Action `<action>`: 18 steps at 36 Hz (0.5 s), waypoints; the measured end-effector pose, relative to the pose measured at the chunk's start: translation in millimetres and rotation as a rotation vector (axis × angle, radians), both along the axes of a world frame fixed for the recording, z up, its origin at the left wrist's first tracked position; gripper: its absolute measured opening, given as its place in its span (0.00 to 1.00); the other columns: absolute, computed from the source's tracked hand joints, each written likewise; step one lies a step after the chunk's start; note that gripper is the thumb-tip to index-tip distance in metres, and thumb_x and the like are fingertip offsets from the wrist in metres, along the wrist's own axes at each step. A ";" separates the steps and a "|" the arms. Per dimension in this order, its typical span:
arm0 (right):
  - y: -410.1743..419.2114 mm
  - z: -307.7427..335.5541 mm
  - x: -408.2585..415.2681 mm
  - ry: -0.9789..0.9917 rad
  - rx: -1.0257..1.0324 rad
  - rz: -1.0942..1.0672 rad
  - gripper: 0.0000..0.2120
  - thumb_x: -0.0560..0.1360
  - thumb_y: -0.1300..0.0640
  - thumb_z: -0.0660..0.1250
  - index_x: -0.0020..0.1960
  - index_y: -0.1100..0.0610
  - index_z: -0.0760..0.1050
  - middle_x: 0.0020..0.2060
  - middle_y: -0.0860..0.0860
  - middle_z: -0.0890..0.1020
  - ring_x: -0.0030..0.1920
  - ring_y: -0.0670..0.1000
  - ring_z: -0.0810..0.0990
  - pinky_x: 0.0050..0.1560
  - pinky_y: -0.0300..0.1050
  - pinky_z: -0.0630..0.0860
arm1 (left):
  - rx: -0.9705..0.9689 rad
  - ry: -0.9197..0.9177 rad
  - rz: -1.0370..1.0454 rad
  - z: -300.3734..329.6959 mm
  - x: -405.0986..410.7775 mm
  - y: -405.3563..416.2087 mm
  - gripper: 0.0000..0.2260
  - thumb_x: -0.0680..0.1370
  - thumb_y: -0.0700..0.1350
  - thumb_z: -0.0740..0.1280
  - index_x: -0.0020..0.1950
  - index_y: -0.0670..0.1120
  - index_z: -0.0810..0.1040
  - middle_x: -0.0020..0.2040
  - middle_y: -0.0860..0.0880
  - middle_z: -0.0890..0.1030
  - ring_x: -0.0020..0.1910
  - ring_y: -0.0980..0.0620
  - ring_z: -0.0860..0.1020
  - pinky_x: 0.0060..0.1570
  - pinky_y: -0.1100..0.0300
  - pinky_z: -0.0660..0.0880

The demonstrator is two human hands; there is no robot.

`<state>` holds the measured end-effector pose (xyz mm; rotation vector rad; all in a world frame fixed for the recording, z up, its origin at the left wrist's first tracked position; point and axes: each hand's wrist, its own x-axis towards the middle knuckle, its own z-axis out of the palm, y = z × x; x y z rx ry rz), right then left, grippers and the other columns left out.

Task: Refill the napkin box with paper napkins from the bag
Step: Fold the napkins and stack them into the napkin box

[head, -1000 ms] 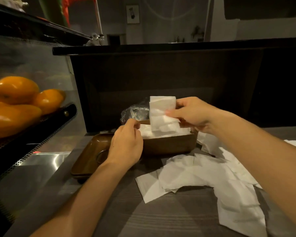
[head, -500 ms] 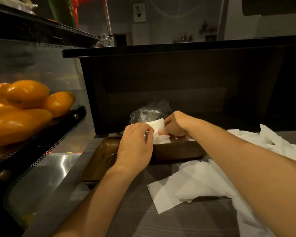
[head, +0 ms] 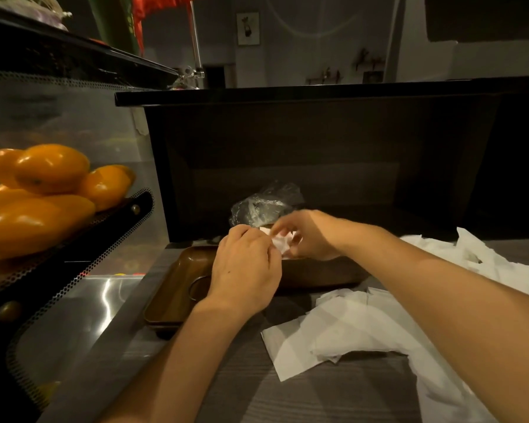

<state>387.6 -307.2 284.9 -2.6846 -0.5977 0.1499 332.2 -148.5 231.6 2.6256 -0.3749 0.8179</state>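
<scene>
The brown wooden napkin box [head: 324, 274] stands at the back of the counter, its top mostly hidden by my hands. White napkins [head: 280, 244] show between them, over the box's left part. My left hand [head: 246, 267] curls over the box's left end and touches the napkins. My right hand [head: 306, 236] reaches in from the right, its fingers curled on the napkins and pushing them down. A crumpled clear plastic bag [head: 264, 206] lies right behind the box. Loose white napkins [head: 358, 328] lie spread on the counter in front and to the right.
A brown lid or tray [head: 177, 288] lies left of the box. Orange fruits [head: 43, 190] are piled on a perforated black rack at the left. A dark raised counter wall [head: 318, 154] stands behind. A steel surface [head: 74, 319] lies low at the left.
My right hand has brought the raised stack of napkins down into the box. My left hand stayed at the box's left end and closed in on the napkins. The camera shifted left.
</scene>
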 end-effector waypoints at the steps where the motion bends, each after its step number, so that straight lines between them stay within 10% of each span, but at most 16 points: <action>1: 2.0 -0.7 0.8 0.054 -0.028 -0.002 0.22 0.79 0.54 0.71 0.71 0.45 0.73 0.68 0.48 0.75 0.66 0.53 0.76 0.63 0.50 0.77 | -0.018 -0.002 0.003 -0.7 -0.2 -0.4 0.12 0.83 0.51 0.57 0.54 0.52 0.80 0.53 0.57 0.77 0.57 0.57 0.70 0.64 0.57 0.70; 9: 8.6 9.6 6.0 0.114 -0.155 0.022 0.22 0.79 0.50 0.70 0.72 0.45 0.71 0.71 0.48 0.73 0.70 0.54 0.72 0.68 0.52 0.73 | -0.226 0.033 0.019 8.2 -7.3 -0.3 0.05 0.83 0.43 0.59 0.53 0.51 0.75 0.53 0.55 0.74 0.58 0.57 0.69 0.57 0.65 0.66; 18: -55.0 20.1 -33.2 -0.334 0.364 -0.246 0.06 0.80 0.50 0.69 0.47 0.50 0.82 0.42 0.46 0.83 0.44 0.45 0.81 0.40 0.37 0.76 | -0.461 -0.017 0.040 24.5 -23.6 -15.1 0.08 0.82 0.38 0.61 0.55 0.52 0.72 0.55 0.53 0.74 0.55 0.55 0.73 0.52 0.64 0.72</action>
